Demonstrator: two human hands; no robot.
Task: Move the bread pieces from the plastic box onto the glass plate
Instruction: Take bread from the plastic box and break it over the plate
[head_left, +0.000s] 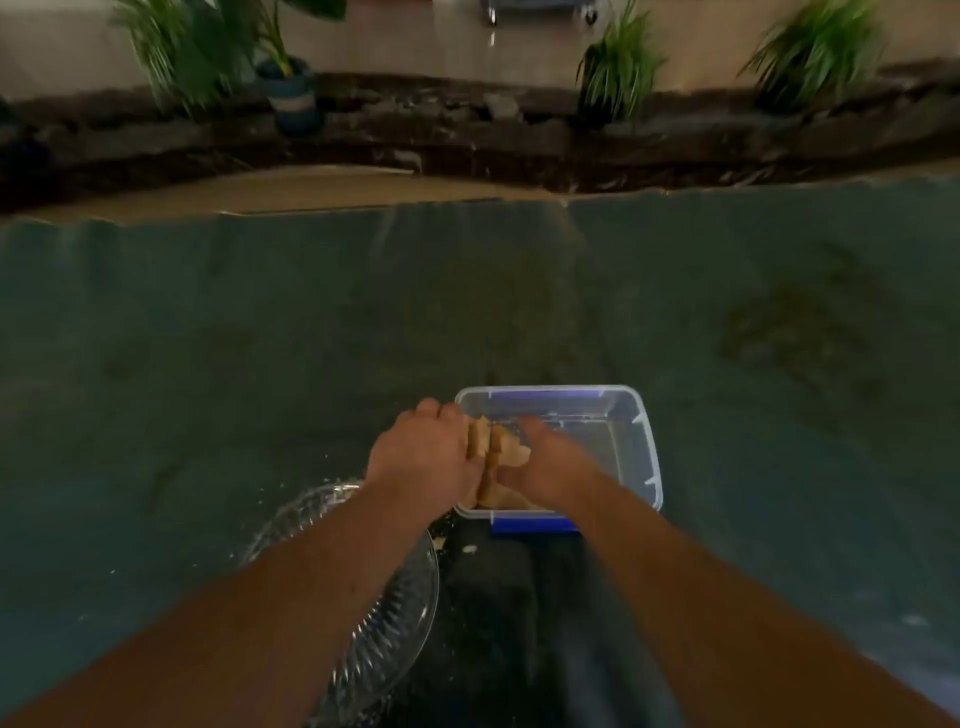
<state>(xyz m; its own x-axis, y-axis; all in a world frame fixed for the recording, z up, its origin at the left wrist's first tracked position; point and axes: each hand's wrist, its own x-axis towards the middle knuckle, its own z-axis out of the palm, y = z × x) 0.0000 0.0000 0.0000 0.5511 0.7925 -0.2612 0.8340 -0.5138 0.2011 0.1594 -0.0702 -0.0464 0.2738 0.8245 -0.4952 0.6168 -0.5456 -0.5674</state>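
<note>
Over the clear plastic box (623, 431), left hand (423, 454) and right hand (550, 462) press together, grasping bread pieces (496, 452); glass plate (384, 623) lies just left.

Clear glossy plastic box (636, 431), ribbed shiny glass plate (395, 618), matt, possibly cloth, teal surface (260, 338)

A dull blue-green mat (260, 338) covers the floor across the middle of the frame, its far edge ragged near the top; a strip of tan cardboard (291, 189) shows beyond that edge, upper left; a clear plastic box (631, 441) with a blue clip sits on the mat just right of centre; a ribbed glass plate (400, 613) lies beside it, lower left of the box; pale crumbs (469, 548) dot the mat between them.
</note>
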